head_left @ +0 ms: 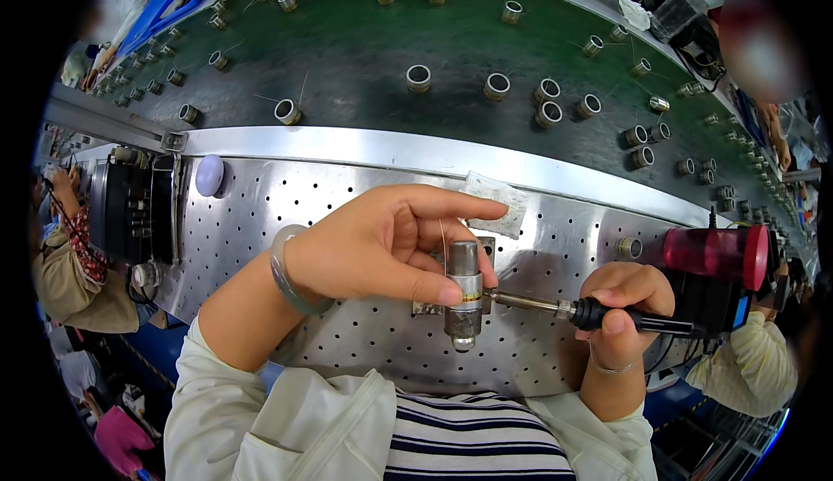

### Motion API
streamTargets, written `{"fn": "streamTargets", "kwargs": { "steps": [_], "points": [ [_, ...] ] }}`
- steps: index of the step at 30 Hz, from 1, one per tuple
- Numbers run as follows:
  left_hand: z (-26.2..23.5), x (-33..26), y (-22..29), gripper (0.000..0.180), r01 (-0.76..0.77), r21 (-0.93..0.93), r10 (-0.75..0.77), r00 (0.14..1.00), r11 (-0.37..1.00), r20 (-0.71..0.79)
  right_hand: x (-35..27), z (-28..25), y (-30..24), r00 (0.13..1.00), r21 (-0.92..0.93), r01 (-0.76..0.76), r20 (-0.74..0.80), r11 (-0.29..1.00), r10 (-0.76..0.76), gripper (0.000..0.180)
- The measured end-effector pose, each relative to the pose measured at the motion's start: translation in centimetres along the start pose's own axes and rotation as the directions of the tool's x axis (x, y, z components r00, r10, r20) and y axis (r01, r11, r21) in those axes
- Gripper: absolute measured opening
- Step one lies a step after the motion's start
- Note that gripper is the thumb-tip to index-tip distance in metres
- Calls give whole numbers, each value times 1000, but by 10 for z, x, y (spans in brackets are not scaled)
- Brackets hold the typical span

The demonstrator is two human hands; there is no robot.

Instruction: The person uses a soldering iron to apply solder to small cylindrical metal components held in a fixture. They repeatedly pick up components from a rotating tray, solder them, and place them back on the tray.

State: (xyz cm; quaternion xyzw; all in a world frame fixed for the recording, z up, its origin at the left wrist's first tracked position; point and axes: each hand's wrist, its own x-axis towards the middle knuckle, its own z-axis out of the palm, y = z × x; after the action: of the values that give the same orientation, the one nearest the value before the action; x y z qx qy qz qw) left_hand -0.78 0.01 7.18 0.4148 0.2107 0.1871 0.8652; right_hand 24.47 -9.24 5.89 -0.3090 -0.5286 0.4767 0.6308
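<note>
Across my remote view, the largest thing I see is the green conveyor belt [347, 56], dotted with short open metal rings [418, 78]. On the near side of it I have the perforated metal worktop [260, 247]. My left hand [390, 247] grips the metal cylinder [465, 294], thumb against its side and fingers behind, over the middle of the worktop. My right hand [626, 297] grasps the black-handled soldering iron [592, 315], its tip at the cylinder's right side; I cannot tell whether they touch. Beyond that hand sits a red cylindrical container [720, 254]. A pale pad [499, 206] lies behind my left fingers, and a purple egg-shaped object [209, 176] near the worktop's far left corner. Smallest, a thin wire [442, 240] rises beside the cylinder
</note>
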Motion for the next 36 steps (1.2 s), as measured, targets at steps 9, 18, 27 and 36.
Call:
{"fn": "streamTargets", "kwargs": {
  "steps": [9, 18, 27, 36],
  "points": [
    [-8, -5, 9, 71, 19, -76, -14, 998, 997, 67, 8, 17, -21, 995, 71, -61, -73, 996, 66, 23],
    [-8, -8, -1, 74, 62, -20, -63, 997, 998, -52, 4, 20, -8, 990, 33, -111, -82, 993, 113, 22],
    [-10, -5, -8, 75, 26, -50, -29, 999, 998, -46, 1, 9, 1, 996, 69, -78, -34, 995, 81, 23],
    [-9, -1, -10, 74, 20, -60, -22, 999, 998, -28, 0, 7, -1, 991, 66, -116, -52, 991, 119, 23]
  ]
}}
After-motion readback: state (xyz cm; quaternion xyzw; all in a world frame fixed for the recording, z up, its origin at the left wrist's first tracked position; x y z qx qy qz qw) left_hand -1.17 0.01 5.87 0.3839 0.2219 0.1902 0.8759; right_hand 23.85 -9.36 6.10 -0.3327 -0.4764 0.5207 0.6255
